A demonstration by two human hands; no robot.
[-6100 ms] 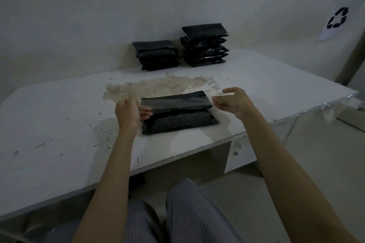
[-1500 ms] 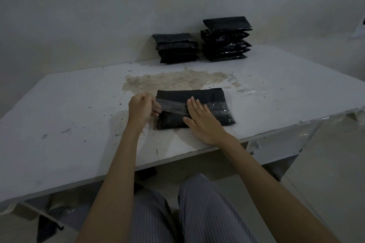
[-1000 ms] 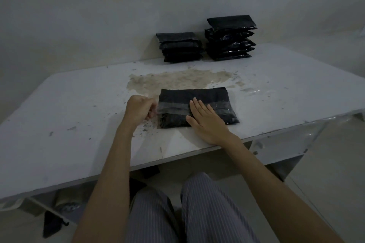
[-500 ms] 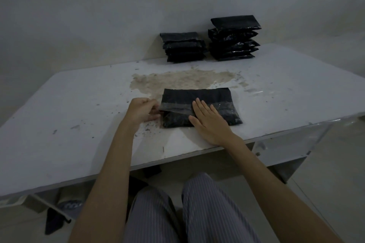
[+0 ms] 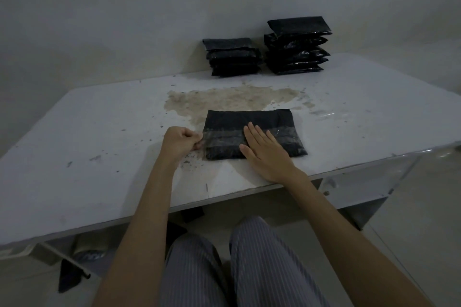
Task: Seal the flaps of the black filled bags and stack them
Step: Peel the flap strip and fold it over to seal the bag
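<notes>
1. Two stacks of black bags sit at the far edge of the table (image 5: 99,132): a left stack (image 5: 232,57) and a taller right stack (image 5: 296,47). Which holds sealed bags I cannot tell.
2. One bag (image 5: 249,121) lies flat near the front edge, its flap folded down, a shiny strip (image 5: 222,138) running across it.
3. Left hand (image 5: 180,141) is curled, fingers pinching the strip's left end at the bag's edge.
4. Right hand (image 5: 268,152) lies flat on the bag, fingers spread, pressing it down.
5. Judging by this, sealing is under way; stacking this bag remains.
</notes>
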